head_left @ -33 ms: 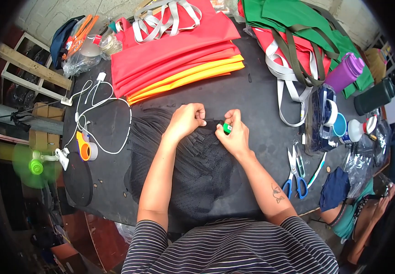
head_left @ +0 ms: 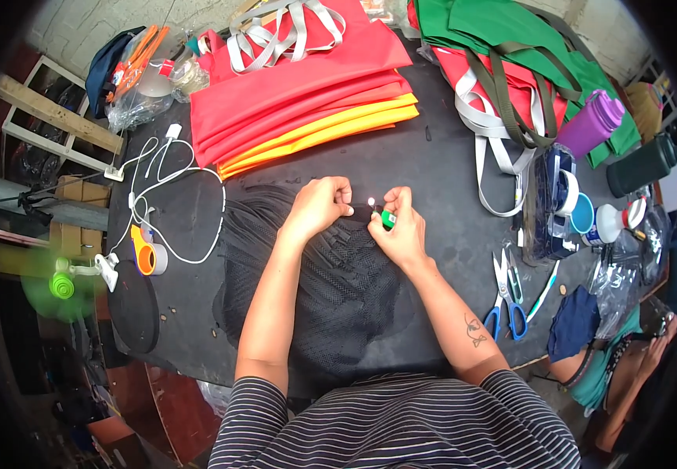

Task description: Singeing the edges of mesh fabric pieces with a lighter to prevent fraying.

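Note:
Black mesh fabric (head_left: 330, 305) with strap-like strips lies in a heap on the dark table in front of me. My left hand (head_left: 319, 207) pinches the far edge of this fabric between thumb and fingers. My right hand (head_left: 401, 234) is closed around a green lighter (head_left: 388, 220). A small bright flame (head_left: 371, 202) burns at the lighter's tip, close to the black edge held by my left hand. How far the flame is from the material is too small to tell.
Folded red and yellow bags (head_left: 299, 102) are stacked beyond my hands. Blue-handled scissors (head_left: 505, 301) lie at right, near a purple bottle (head_left: 592, 123) and a dark bottle (head_left: 643, 166). At left are a white cable (head_left: 178, 187), an orange tape dispenser (head_left: 144, 254) and a spinning green fan (head_left: 61, 286).
A flame has appeared at the tip of the lighter in my right hand. Both hands and the mesh fabric stay in place.

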`<state>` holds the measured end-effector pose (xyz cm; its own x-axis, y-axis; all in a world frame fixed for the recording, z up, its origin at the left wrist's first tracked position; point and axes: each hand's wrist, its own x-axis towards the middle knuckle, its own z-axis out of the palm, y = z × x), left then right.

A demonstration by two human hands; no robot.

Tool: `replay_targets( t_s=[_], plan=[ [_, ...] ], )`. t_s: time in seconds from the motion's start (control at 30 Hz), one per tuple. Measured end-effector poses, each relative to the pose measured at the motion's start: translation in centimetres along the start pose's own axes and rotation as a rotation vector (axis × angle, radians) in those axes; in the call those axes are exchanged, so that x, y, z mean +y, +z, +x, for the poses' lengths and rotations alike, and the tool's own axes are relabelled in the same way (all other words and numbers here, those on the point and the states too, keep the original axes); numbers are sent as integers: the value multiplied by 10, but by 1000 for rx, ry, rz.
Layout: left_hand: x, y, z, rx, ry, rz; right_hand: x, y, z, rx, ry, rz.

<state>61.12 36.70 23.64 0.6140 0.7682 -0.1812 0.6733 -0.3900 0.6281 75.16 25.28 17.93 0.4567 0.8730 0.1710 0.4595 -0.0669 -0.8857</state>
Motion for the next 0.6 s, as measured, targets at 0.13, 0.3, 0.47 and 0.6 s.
replay_targets(
  t_s=[0.13, 0.3, 0.47, 0.6],
  plan=[
    [0, -1, -1, -3, -6, -7, -4, 2, 2, -44, -21, -32],
    [1, -1, -2, 6, 8, -6, -6, 1, 1, -81, -9, -29],
    [0, 0, -2, 16, 13, -3, -6, 2, 2, -69, -11, -33],
    [0, 0, -1, 10, 8, 4, -9, 2, 3, -75, -5, -39]
  ],
)
